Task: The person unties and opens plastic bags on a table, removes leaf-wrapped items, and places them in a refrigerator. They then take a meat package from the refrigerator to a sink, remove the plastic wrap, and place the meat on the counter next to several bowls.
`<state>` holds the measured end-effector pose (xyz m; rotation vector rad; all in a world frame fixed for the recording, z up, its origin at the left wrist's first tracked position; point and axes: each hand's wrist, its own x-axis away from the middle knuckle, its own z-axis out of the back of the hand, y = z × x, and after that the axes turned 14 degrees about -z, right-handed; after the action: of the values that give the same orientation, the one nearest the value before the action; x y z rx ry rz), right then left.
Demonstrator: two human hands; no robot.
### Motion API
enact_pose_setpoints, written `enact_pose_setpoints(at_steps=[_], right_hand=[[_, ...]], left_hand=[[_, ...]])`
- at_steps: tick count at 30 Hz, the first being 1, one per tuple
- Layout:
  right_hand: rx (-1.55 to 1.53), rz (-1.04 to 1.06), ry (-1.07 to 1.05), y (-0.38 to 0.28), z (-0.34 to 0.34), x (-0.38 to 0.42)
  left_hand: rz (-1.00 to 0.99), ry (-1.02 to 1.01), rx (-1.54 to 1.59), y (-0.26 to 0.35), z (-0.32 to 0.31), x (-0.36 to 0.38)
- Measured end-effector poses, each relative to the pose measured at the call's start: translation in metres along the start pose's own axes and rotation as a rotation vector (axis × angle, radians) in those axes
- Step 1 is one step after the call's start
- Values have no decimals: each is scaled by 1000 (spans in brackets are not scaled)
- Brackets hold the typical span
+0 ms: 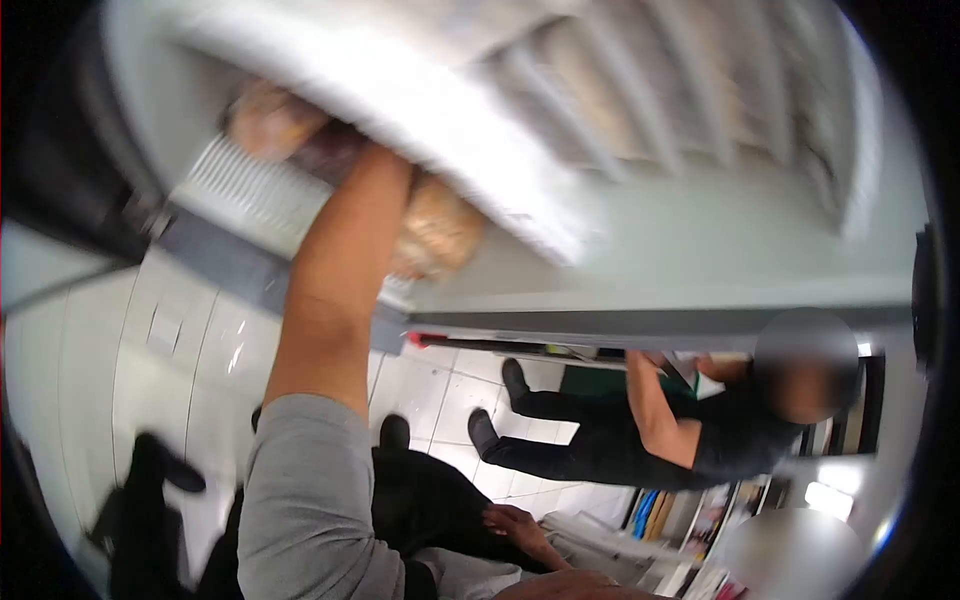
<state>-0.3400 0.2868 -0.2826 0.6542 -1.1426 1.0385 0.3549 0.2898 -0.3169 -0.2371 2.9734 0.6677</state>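
Observation:
My left arm [330, 280], in a grey sleeve, reaches into the low part of a white cabinet, passing behind a blurred white shelf edge [470, 130]. That edge and blur hide my left hand, so its fingers do not show. Beside the forearm lies a clear bag with golden-brown contents [440, 228]. Another orange-brown package [270, 122] and a dark reddish item [332, 152] sit near the wrist, by a white slatted rack [235, 185]. Low in the view, my right hand [515, 525] rests over black trousers [430, 495], fingers loosely stretched and nothing visible in them.
The view is tipped sideways. A person in black [610, 430] stands nearby, hands at a pale flat item [690, 368]. A black-clad leg [150, 500] is at lower left on the tiled floor [190, 320]. Stocked shelves [680, 515] stand at lower right.

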Motion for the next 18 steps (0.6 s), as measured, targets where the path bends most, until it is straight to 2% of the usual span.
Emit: enact_pose_setpoints(at_steps=[2, 5, 7, 9, 10, 11, 12, 13, 14, 15, 16, 17, 18], right_hand=[[-170, -6, 54, 13, 12, 16], [-239, 193, 52, 2, 23, 25], [-216, 347, -9, -32, 27, 46], [-65, 613, 155, -84, 28, 85], [155, 833, 349, -121, 35, 120], [169, 922, 549, -150, 41, 151], [100, 886, 649, -168, 65, 153], [517, 1335, 1245, -218, 66, 198], [-32, 1320, 831, -243, 93, 180], [291, 1424, 1327, -281, 121, 183], [202, 1514, 1494, -314, 130, 184], [244, 1327, 1566, -341, 151, 169], [287, 1135, 1627, -357, 171, 151]], left_hand=[[-3, -44, -140, -34, -11, -13], [19, -122, -310, -55, -12, -28], [9, -153, -405, -42, -3, -30], [6, -165, -469, -20, 8, -19], [4, -160, -498, -4, 13, -10], [-3, -144, -525, 13, 21, -1], [-2, -125, -549, 32, 31, 15], [3, -86, -569, 52, 44, 34], [17, -26, -586, 75, 59, 59], [132, 53, -613, 88, 98, 72], [133, 157, -660, 121, 101, 114], [204, 218, -687, 131, 141, 142], [304, 56, -889, 158, 151, 181]])
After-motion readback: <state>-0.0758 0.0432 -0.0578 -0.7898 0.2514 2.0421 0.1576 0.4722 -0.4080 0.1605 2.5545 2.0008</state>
